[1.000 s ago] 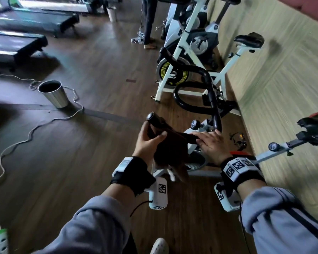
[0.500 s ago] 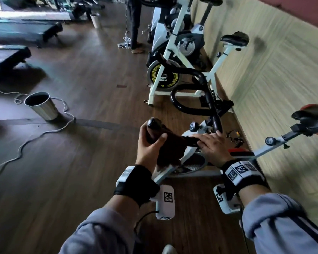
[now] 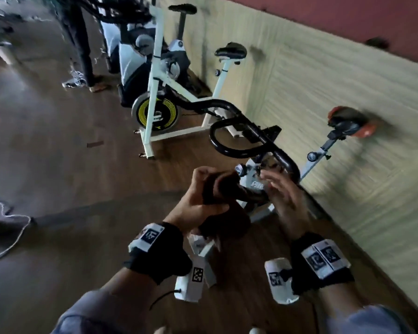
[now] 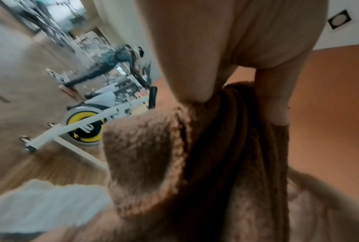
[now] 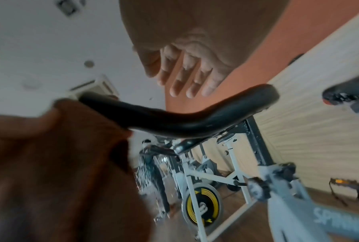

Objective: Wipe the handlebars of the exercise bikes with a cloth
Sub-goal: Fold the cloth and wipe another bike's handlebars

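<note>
The left hand (image 3: 198, 201) has its fingers wrapped around the brown cloth (image 3: 217, 189) on the handlebar (image 3: 282, 157) end, at 6 o'clock. At 3 o'clock of it, the right hand (image 3: 282, 196) hovers, fingers (image 5: 193, 81) spread.

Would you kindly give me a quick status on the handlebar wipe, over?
Left hand grips cloth around handlebar end. Right hand open, fingers off the bar. Nothing in the way.

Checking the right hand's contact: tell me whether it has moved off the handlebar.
Yes. The right hand has lifted off the handlebar, fingers spread.
</note>
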